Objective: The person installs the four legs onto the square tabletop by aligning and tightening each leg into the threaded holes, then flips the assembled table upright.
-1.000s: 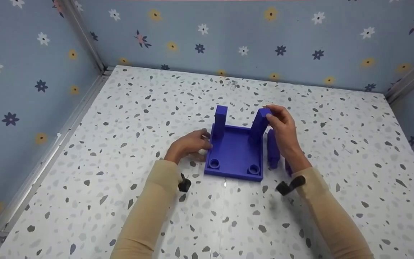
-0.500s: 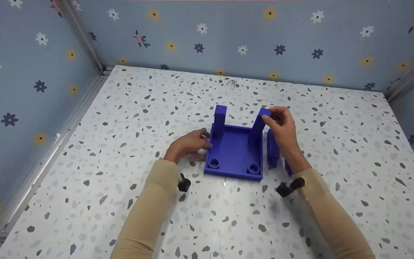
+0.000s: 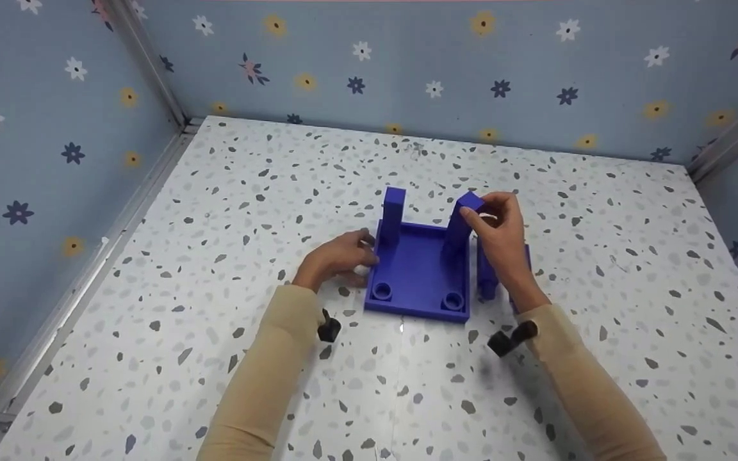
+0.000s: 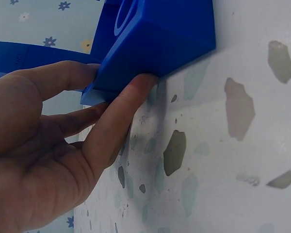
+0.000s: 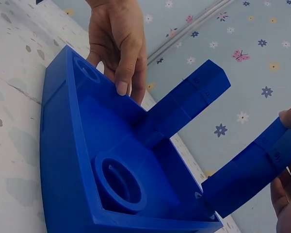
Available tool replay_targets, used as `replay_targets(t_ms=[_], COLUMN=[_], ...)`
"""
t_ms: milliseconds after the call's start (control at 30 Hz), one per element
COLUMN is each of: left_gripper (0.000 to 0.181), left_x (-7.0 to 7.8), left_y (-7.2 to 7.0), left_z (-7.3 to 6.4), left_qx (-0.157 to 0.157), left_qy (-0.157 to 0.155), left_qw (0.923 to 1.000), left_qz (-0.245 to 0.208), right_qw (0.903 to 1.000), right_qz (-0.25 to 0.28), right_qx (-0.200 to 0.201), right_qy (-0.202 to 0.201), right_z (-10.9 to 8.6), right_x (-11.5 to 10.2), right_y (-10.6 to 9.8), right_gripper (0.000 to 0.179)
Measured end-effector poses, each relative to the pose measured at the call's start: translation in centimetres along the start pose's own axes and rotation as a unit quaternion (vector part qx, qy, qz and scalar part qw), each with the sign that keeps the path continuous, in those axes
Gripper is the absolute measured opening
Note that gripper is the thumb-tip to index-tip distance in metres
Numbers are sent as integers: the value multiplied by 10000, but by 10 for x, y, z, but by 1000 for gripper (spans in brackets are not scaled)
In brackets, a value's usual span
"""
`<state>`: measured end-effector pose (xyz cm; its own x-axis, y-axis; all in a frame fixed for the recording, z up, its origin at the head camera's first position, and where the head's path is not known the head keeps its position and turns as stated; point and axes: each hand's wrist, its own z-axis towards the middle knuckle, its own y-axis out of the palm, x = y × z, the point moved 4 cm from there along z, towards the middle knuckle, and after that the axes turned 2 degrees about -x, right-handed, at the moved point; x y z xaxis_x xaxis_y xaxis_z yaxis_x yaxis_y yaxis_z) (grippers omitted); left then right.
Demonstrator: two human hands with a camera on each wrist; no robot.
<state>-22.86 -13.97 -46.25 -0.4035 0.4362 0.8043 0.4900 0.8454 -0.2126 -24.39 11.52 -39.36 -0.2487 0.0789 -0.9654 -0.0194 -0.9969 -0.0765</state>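
Observation:
A blue-purple square base with a raised rim lies on the speckled table. A square leg stands upright at its far left corner. At the far right corner is another leg, leaning slightly right; my right hand pinches its top between thumb and fingers. My left hand holds the base's left wall, thumb at the rim and fingers outside, as the left wrist view shows. Round sockets sit in the near corners, one socket left and one socket right.
Beside the base's right wall lie two loose pieces of the same colour: a leg and a second piece mostly hidden under my right wrist. Flower-patterned panels enclose the table at the back and sides.
The far right leg has turned about its length, its top face now diamond-shaped to the view. My right thumb has moved left and nearer with it. The left hand stays where it was.

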Motion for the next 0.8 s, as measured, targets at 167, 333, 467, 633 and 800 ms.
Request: replay_targets(t_ms=[167, 333, 467, 633, 800], left_gripper=[50, 53, 52, 50, 50], left_x=[1, 1, 1, 1, 1], left_y=[0, 0, 1, 1, 0], left_z=[-1, 0, 0, -1, 0], left_qx=[34, 77, 93, 93, 125], left_qy=[7, 109, 154, 213, 222], left_qw=[10000, 9999, 9998, 9997, 9995], left_qz=[38, -26, -80, -35, 175], right_qw=[10000, 9999, 9995, 9984, 9928], right_qz=[48, 67, 292, 441, 821], right_qx=[79, 38, -66, -309, -704], right_qy=[-35, -118, -33, 180, 521], right_z=[5, 8, 10, 14, 19], right_x=[14, 23, 22, 20, 22], right_y=[-3, -7, -8, -9, -8], right_gripper=[42, 38, 28, 27, 31])
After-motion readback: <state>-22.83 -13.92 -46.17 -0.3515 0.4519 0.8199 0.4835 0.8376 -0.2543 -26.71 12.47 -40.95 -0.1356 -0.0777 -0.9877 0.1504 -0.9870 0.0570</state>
